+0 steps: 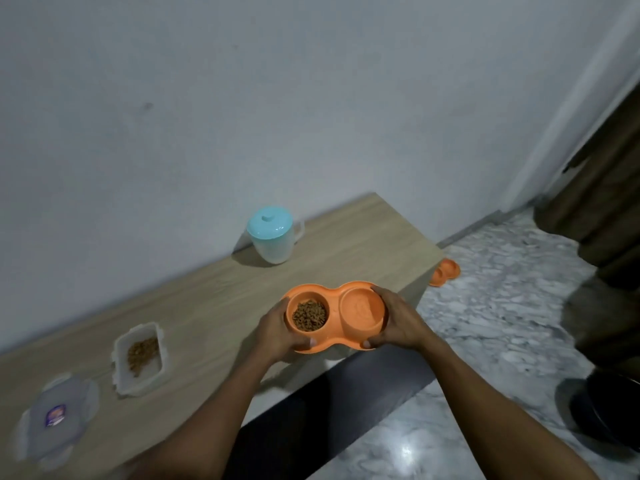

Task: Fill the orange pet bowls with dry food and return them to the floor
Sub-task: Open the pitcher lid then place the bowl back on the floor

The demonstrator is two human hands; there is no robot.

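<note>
An orange double pet bowl is held over the near right part of the wooden table. Its left cup holds brown dry food; its right cup has no food in it. My left hand grips the bowl's left end and my right hand grips its right end. A second orange pet bowl lies on the marble floor just past the table's far right corner, partly hidden by the table. An open clear food container with some dry food stands on the table at the left.
The container's clear lid lies at the table's near left. A white jug with a light blue lid stands by the wall. A dark round object sits on the floor at the right, and a brown curtain hangs beyond.
</note>
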